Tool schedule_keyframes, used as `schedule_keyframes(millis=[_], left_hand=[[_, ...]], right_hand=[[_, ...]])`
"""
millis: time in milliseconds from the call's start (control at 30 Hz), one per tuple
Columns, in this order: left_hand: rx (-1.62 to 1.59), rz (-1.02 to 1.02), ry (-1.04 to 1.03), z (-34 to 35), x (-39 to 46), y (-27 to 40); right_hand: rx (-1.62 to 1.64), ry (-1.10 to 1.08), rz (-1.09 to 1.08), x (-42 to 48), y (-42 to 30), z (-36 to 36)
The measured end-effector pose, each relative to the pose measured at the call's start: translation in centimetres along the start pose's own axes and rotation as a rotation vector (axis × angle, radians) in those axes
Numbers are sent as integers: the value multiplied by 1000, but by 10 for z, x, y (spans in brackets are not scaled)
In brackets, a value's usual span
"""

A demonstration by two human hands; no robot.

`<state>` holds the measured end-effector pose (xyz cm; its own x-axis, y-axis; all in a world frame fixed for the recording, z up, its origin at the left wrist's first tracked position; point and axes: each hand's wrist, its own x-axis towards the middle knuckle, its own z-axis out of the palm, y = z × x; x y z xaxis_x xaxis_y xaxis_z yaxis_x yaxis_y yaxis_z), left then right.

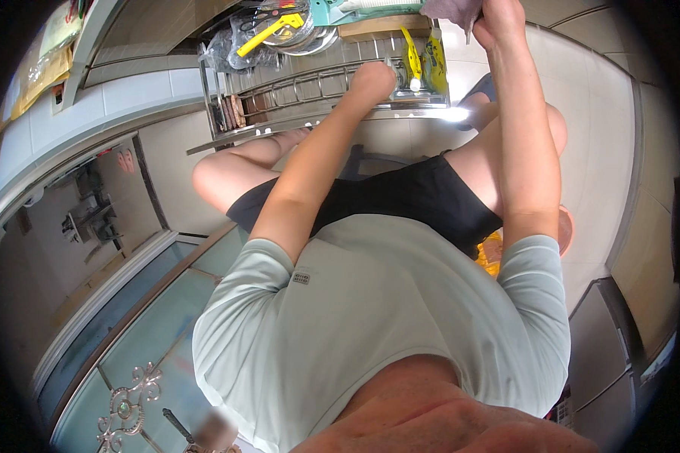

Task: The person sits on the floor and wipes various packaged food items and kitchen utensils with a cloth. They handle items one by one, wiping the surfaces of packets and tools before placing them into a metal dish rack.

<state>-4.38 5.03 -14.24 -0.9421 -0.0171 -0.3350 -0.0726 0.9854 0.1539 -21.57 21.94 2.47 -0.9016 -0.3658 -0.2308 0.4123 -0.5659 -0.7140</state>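
Note:
My left hand is curled inside a pull-out metal wire drawer basket, close to its right end. A clear thing shows just past the knuckles; the fingertips are hidden, so I cannot tell whether the hand grips it. At the top edge of the view, my right hand holds a greyish-purple cloth, which hangs to the left of the fingers. Beside my left hand, in the basket's right end, stand a yellow pouch with a white cap and a yellow-green packet.
Behind the basket lie a yellow-handled tool, black-handled scissors, a grey plastic bag and a teal box. Brown items fill the basket's left end. My legs flank the basket's front rail. A glass-panelled door stands behind left.

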Motion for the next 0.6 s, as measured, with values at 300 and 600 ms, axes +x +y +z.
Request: schedule_keyframes(millis=[300, 600], left_hand=[[-732, -411, -207, -7, 24, -18], [-465, -371, -221, -38, 22, -8]], right_hand=[[42, -26, -44, 1, 0, -4], [20, -52, -2, -1, -1, -5]])
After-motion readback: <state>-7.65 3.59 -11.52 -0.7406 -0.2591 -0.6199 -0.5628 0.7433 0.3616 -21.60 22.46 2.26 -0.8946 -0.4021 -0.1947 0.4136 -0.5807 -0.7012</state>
